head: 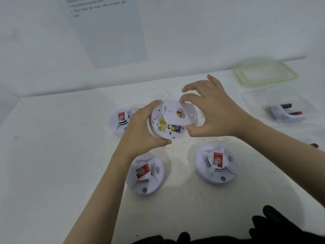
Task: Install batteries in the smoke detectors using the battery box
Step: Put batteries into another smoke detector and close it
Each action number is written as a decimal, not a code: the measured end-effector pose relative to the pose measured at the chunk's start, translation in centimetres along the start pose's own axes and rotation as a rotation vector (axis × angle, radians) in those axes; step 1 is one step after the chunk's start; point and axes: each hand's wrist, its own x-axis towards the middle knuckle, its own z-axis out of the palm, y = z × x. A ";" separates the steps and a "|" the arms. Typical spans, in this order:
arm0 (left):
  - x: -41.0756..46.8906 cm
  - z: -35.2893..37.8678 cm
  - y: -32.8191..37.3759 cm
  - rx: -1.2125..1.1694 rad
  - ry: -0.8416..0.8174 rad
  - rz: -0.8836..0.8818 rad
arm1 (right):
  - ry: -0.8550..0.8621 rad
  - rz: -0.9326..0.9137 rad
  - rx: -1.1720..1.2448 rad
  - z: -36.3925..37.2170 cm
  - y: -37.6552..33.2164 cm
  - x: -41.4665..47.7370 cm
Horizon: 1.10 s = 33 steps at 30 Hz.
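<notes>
The left hand (pixel 140 127) grips an upturned smoke detector (pixel 163 134) by its rim, fingers curled over the far edge and thumb under the near one, holding it clear of the white table (pixel 61 155). The detector's open back faces the camera, showing a yellow label and a purple-and-yellow part inside. The right hand (pixel 212 113) pinches the round back plate (pixel 171 111) between thumb and forefinger, with the other fingers spread above. The plate sits tilted over the upper half of the detector, and a hole through it shows yellow beneath.

Just behind the left hand, and partly hidden by it, a second detector (pixel 119 120) lies on the table with its red sticker up. A third detector (pixel 146 173) lies just beside the left forearm, on its right. A fourth detector (pixel 215 164) lies on the near side of the right hand.

Well out to the right of the right hand stands the clear battery box (pixel 255 101). It holds loose batteries (pixel 285 105), perhaps three, though they are too blurred to count. Beyond the box lies its green-rimmed lid (pixel 265 74). A printed sheet (pixel 105 32) hangs on the wall beyond both hands.
</notes>
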 end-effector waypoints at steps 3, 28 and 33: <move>-0.2 -0.4 -1.2 0.019 0.039 -0.017 | -0.088 0.091 0.027 1.0 1.1 -0.4; 0.2 3.4 4.6 -0.184 0.206 0.069 | 0.035 0.396 0.697 -2.4 -1.0 -3.4; 0.7 4.9 6.7 -0.285 0.149 0.150 | 0.095 0.392 0.707 -3.5 -0.5 -4.8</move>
